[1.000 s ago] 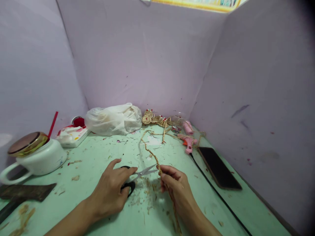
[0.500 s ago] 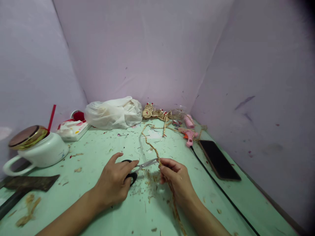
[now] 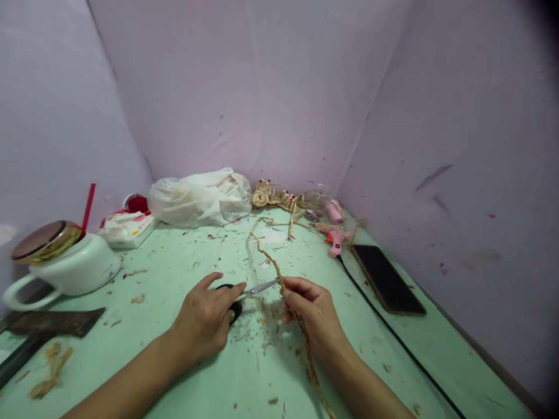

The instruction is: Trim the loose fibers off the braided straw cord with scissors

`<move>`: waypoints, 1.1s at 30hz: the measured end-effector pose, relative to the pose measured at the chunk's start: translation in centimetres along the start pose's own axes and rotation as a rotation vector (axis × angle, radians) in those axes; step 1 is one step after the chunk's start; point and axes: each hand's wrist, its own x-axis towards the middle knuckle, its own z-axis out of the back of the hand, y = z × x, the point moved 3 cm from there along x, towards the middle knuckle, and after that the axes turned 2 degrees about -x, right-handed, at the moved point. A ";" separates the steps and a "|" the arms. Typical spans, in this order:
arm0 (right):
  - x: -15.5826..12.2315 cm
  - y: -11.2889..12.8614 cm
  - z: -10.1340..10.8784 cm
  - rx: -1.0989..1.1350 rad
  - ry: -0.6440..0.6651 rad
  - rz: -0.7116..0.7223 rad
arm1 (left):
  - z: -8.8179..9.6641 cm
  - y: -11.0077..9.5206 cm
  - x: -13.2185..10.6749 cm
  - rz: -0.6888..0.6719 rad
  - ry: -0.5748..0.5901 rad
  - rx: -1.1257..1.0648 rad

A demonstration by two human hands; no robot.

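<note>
My left hand (image 3: 204,317) grips a pair of scissors (image 3: 253,291) by its black handles, thumb and fingers in the loops. The blades point right and their tips touch a braided straw cord (image 3: 271,262). Just beside the tips, my right hand (image 3: 312,308) pinches the cord between thumb and forefinger. From there the cord runs down past the wrist to the bottom edge, and its other end curves away over the green table (image 3: 183,256). Small straw scraps (image 3: 264,314) lie beneath the blades.
A pink glue gun (image 3: 335,238) with a black cable and a phone (image 3: 388,279) lie on the right. At the back are a white plastic bag (image 3: 201,199) and coiled straw pieces (image 3: 273,199). A white mug (image 3: 76,267) and a hatchet (image 3: 56,323) are at left.
The scissor blades have closed together at the cord, with the lower handle drawn up toward the upper one. The right hand keeps its pinch on the cord.
</note>
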 end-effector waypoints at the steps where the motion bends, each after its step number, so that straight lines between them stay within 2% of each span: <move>1: 0.0 0.0 0.0 0.001 0.000 -0.001 | 0.0 0.2 0.0 0.055 0.011 -0.037; 6: 0.0 0.0 0.0 0.077 0.006 -0.019 | 0.0 1.8 -0.1 0.515 -0.029 -0.261; 9: 0.1 -0.2 0.0 0.131 0.034 -0.061 | -0.1 2.3 -0.3 0.637 -0.035 -0.309; 12: 0.2 -0.4 -0.1 0.145 0.065 -0.091 | -0.3 2.2 -0.3 0.621 -0.016 -0.257; 17: 0.4 -0.6 -0.1 0.047 0.063 -0.111 | -0.3 1.4 -0.2 0.493 0.019 -0.128; 22: 0.4 -0.7 -0.3 0.054 0.088 -0.139 | -0.4 0.7 -0.1 0.358 0.091 -0.106; 29: 0.7 -0.6 0.2 0.201 0.103 -0.133 | -0.5 0.6 -0.2 0.277 0.055 -0.061; 33: 0.8 -0.9 0.3 0.361 0.140 -0.319 | -0.5 0.6 -0.2 0.258 0.044 -0.063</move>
